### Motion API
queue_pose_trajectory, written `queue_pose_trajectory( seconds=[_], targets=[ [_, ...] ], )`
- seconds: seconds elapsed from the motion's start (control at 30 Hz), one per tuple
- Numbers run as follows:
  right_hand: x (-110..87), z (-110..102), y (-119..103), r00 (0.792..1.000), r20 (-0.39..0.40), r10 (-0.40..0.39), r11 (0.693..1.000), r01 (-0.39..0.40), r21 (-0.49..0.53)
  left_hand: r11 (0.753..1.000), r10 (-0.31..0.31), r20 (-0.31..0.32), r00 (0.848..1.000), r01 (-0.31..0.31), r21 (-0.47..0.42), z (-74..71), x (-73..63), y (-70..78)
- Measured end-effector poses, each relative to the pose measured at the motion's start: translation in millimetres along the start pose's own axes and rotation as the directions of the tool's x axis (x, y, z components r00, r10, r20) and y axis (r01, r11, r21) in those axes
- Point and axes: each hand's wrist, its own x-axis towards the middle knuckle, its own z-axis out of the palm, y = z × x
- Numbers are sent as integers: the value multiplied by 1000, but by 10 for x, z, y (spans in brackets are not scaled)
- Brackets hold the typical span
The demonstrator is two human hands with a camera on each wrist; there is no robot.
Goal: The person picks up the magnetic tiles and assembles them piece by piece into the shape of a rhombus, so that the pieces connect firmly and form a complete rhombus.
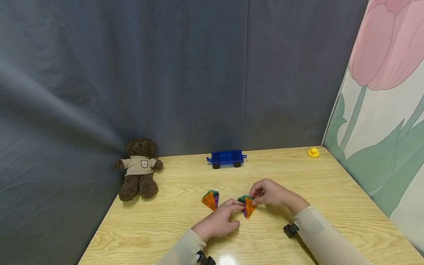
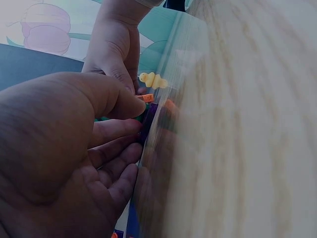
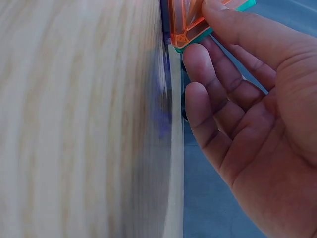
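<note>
Two small groups of translucent triangular magnetic tiles stand on the wooden table. The right group (image 1: 250,207) joins orange, green and purple tiles. My right hand (image 1: 269,193) pinches it from the right; in the right wrist view the thumb lies on the orange tile (image 3: 189,22), with fingers behind by the green tile (image 3: 246,5). My left hand (image 1: 222,219) reaches in from the left, fingers extended to the purple tile (image 2: 150,119) and thumb held apart. Just beyond the left hand stands the similar left tile group (image 1: 210,200), untouched.
A blue toy wagon (image 1: 226,158) with black wheels stands at the table's back edge. The brown teddy bear (image 1: 139,169) sits at the back left, and a yellow rubber duck (image 1: 313,152) at the back right. Behind the table (image 1: 132,235) hangs a dark curtain (image 1: 185,81).
</note>
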Motion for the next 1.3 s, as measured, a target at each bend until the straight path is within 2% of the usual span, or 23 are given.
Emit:
queue_pose_trajectory(
  seconds=[0.3, 0.8, 1.07, 1.3],
  targets=[
    [-7, 0, -7, 1000, -6, 3, 1000, -3, -5, 1000, -24, 8, 1000, 24, -10, 7, 2, 1],
    [-21, -15, -3, 1000, -23, 17, 1000, -18, -8, 999, -20, 14, 1000, 21, -50, -7, -3, 12],
    [-26, -44, 12, 998, -44, 34, 999, -35, -9, 999, 9, -9, 1000, -9, -34, 7, 1, -15],
    [-40, -90, 33, 997, -72, 38, 999, -40, -18, 999, -1, -31, 1000, 0, -44, 7, -3, 19]
  ],
)
